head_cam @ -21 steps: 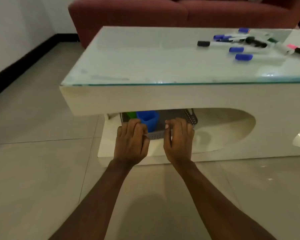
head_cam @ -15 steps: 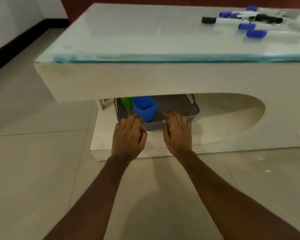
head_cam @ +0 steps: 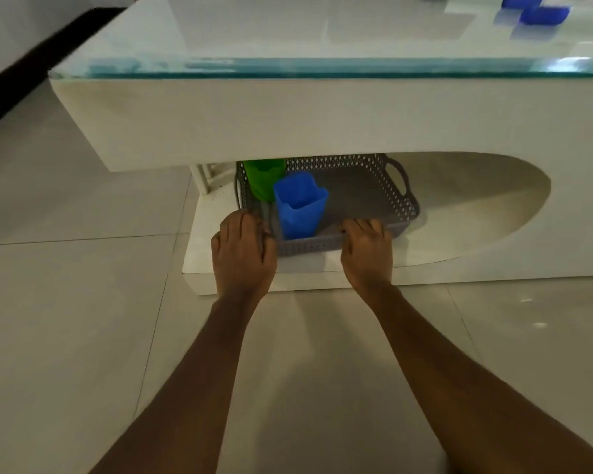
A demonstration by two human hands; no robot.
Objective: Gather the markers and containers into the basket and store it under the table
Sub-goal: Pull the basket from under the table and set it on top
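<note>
The basket (head_cam: pixel 404 206), with a green container (head_cam: pixel 262 181) and a blue container (head_cam: pixel 300 208) inside, stands on the low shelf (head_cam: pixel 199 258) under the counter (head_cam: pixel 288 114), left grip (head_cam: pixel 243 249) and right grip (head_cam: pixel 365 251) both holding its near rim, yet markers (head_cam: pixel 543 14) lie on the counter, so gathering seems unfinished.

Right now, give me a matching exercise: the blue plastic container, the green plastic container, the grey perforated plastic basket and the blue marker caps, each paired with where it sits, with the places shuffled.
Things
1. blue plastic container
2. green plastic container
3. grey perforated plastic basket
4. blue marker caps

Places
A. on the glass table top
B. on the low white shelf beneath that top
C. in the basket's back left corner
D. in the basket, near its front wall

Pairs: 1-D, 2-C, 3-B, 4-A
</note>
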